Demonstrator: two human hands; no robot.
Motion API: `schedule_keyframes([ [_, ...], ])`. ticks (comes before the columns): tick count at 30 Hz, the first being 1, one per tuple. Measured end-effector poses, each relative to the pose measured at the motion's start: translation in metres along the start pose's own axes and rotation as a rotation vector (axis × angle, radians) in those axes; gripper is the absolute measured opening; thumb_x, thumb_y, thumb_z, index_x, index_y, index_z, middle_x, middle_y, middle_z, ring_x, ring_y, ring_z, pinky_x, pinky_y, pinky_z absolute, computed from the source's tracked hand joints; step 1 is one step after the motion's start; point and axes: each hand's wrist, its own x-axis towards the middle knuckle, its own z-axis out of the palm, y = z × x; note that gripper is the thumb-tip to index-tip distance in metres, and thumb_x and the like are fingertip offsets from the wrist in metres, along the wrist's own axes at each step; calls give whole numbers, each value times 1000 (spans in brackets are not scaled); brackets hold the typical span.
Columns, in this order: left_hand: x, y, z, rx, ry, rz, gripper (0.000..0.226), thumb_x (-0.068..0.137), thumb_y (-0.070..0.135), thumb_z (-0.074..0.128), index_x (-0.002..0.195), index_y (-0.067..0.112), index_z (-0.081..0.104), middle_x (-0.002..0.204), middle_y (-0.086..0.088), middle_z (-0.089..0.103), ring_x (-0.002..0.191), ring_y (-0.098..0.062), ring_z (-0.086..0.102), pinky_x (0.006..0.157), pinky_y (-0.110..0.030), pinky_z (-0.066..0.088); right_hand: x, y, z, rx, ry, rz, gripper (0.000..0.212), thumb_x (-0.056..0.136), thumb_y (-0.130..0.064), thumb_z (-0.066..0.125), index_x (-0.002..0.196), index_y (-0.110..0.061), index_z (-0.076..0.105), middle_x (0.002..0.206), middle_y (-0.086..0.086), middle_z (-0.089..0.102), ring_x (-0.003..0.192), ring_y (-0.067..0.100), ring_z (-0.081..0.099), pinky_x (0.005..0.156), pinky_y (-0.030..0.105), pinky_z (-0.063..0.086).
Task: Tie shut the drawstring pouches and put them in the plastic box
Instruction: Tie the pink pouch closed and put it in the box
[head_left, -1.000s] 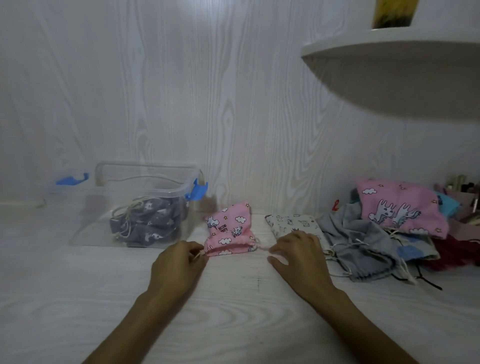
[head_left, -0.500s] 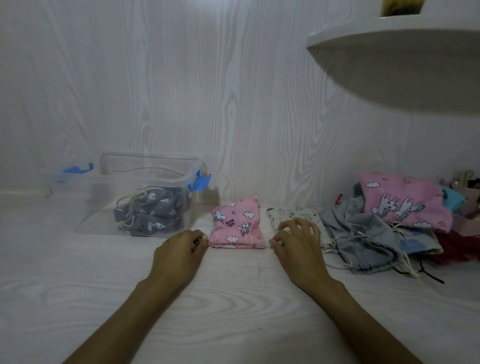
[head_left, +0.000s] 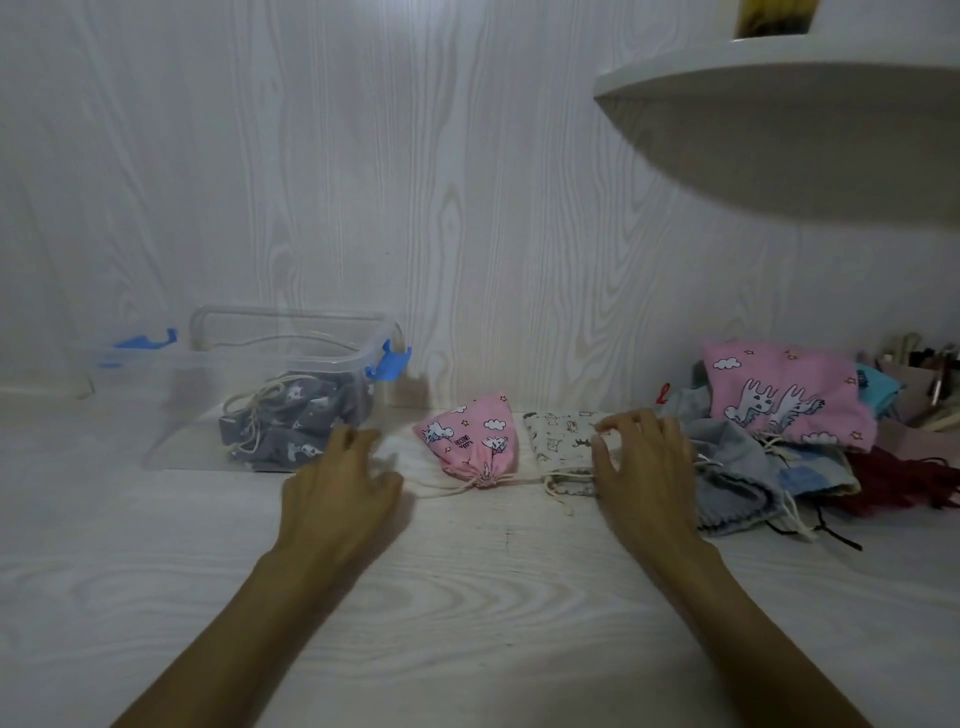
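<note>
Head view | left hand (head_left: 340, 491) and right hand (head_left: 641, 467) spread, holding nothing | cinched pink pouch (head_left: 470, 441) lies between them, cords trailing sideways | next: pinch both cords, knot snugly, then plastic box (head_left: 249, 384) beyond left hand

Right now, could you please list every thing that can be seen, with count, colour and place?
plastic box: one, clear with blue clips, left on the table, lid off
grey pouches: count unclear, grey with white print, inside the box
small pink pouch: one, pink, cinched shut, centre of the table between the hands
white pouch: one, white with small prints, right of the small pink one, partly under the right hand
pile of pouches: several, grey, blue, dark red, right side
large pink pouch: one, pink, on top of the pile
shelf: one, white, upper right
left hand: open, beside the box
right hand: open, over the white pouch
</note>
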Motion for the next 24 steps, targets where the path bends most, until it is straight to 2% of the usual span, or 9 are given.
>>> schedule_keyframes([
  [1,-2,7,1,-34,-23,10,40,88,36,53,127,27,51,132,6,47,107,-23,59,86,-35,43,0,-9,0,72,26,-22,15,92,-24,54,98,-17,66,101,3,63,97,22,54,83,36,42],
  [3,-8,20,10,-64,-113,63,36,88,34,51,124,28,54,129,9,51,107,-20,58,88,-34,42,-7,-27,4,175,-142,-51,22,94,-30,51,108,-19,64,106,0,61,102,19,53,86,33,44],
  [6,-10,27,26,7,-236,124,32,94,37,42,121,28,56,128,8,51,108,-24,57,90,-34,43,-16,-38,21,-37,-433,-163,38,94,-42,47,123,-20,58,120,-1,54,115,18,42,92,31,36],
  [10,-6,29,35,18,-218,226,27,95,43,41,114,34,58,123,15,51,105,-19,59,87,-33,42,-17,-50,25,52,-342,-231,27,95,-36,49,111,-22,66,107,-4,61,102,16,48,78,29,39],
  [13,-6,30,38,-85,-189,246,24,94,48,43,97,31,58,108,17,59,94,-11,62,78,-29,45,-17,-59,21,218,-348,-234,26,96,-38,46,103,-23,66,93,-3,69,83,12,61,69,27,47],
  [15,-4,26,36,-108,-166,222,26,93,52,42,96,31,57,96,14,65,87,-11,63,75,-31,49,-17,-58,17,255,-349,-215,26,97,-38,45,100,-24,66,83,-2,69,73,12,62,65,29,48],
  [19,3,16,22,-196,-95,167,13,91,34,53,80,30,58,78,11,66,73,-11,61,67,-31,49,-10,-45,15,357,-384,-114,22,94,-34,54,88,-22,71,69,-6,68,58,5,55,61,27,48],
  [22,5,12,15,-144,-114,206,12,91,34,55,85,29,64,81,10,68,73,-10,60,65,-29,46,-9,-41,15,468,-471,-34,21,89,-35,61,83,-21,76,49,-17,58,45,3,46,50,13,35],
  [24,1,8,13,-90,-135,202,16,91,42,55,93,32,67,86,12,69,76,-7,61,67,-28,47,-12,-38,12,517,-495,-22,18,85,-34,66,81,-21,77,45,-17,54,46,2,46,49,11,33],
])
